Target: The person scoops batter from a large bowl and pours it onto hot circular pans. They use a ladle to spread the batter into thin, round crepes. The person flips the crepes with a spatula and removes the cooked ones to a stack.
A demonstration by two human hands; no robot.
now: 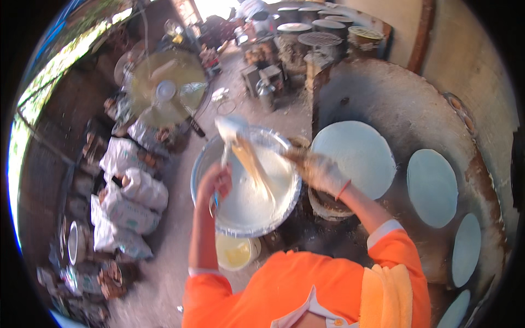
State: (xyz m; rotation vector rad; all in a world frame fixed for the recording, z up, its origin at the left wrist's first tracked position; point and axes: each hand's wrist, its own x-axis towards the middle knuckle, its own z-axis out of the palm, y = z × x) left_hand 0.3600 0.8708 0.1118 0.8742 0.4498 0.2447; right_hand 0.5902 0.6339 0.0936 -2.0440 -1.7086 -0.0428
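My left hand [217, 180] is closed round the handle of a ladle [231, 127], raised over a large metal bowl [198, 180] of creamy white batter [243, 210]. A blurred tan streak runs from the ladle down to the batter; I cannot tell whether it is poured batter or a tool. My right hand [327, 174], in a pale glove, grips a brown stick-like tool [292, 156] at the bowl's right rim. Just beyond it is a round white cooking surface [353, 156] on a stove. A white bucket [250, 254] with yellowish contents stands below the bowl.
A curved soot-darkened wall [361, 82] holds more white discs [432, 188]. At left are a fan [164, 71], white sacks [128, 213] and pots [76, 243] along the floor. Several round-topped stoves [295, 27] line the back, near another person [254, 13].
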